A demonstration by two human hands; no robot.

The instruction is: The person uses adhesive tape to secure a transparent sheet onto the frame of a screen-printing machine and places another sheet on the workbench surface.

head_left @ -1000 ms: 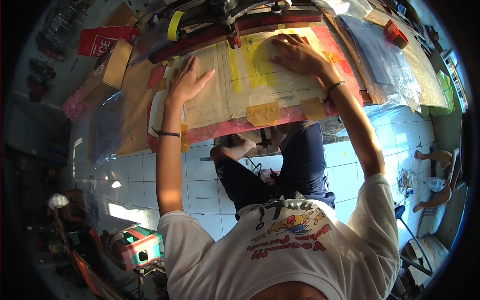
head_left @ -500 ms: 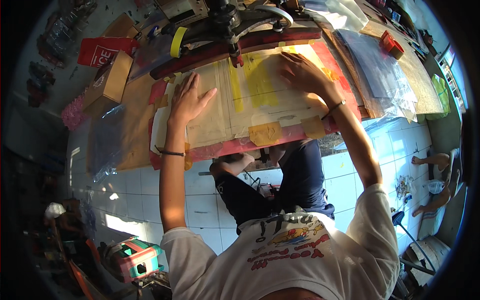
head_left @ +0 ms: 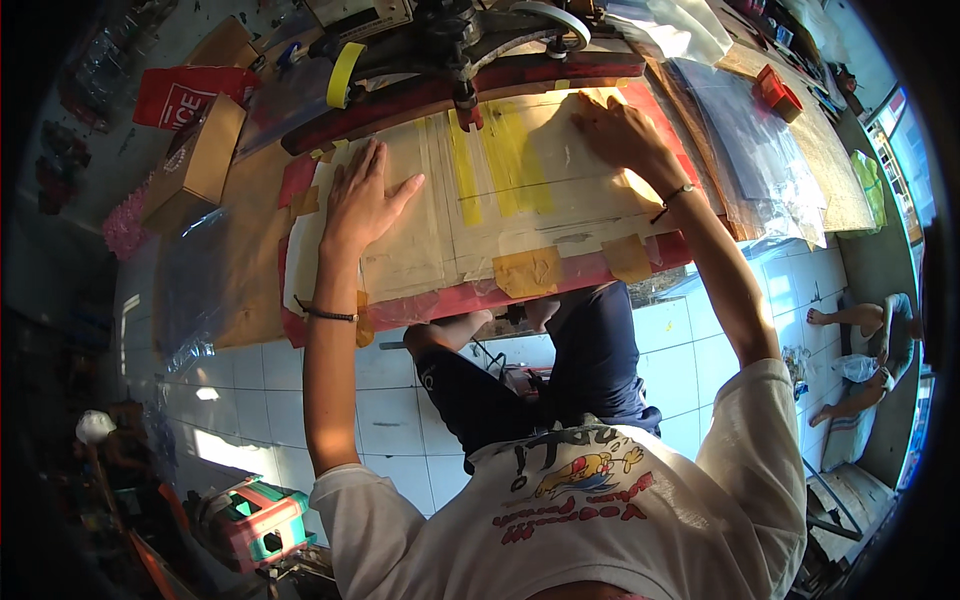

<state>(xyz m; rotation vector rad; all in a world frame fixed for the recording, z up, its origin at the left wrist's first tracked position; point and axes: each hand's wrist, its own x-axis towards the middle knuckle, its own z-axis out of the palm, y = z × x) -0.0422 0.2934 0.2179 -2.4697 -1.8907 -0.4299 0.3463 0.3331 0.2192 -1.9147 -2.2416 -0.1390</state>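
Note:
A flat, cream-coloured board [head_left: 410,240] lies before me, edged in red, with yellow tape strips [head_left: 517,165] and tan tape patches [head_left: 527,272] on it. Flat on its left part rests my left hand [head_left: 366,205], thumb spread away from the fingers. My right hand [head_left: 622,135] lies on the far right part of the board, fingers stretched forward and partly in shadow. Neither hand holds anything. Across the board's far edge runs a dark red bar [head_left: 370,107] of a black machine [head_left: 450,45], whose forked tip [head_left: 467,112] hangs above the board between my hands.
A brown box [head_left: 195,165] and a red bag [head_left: 170,98] are at the left. To the right lie clear plastic sheets [head_left: 735,135] and a small red container [head_left: 778,93]. A roll of yellow tape [head_left: 345,75] hangs by the machine. Another person [head_left: 865,350] sits at far right.
The whole view has shifted slightly, with the board and bar a little farther left. Both hands stay on the board; the right hand's fingers look slightly more drawn in.

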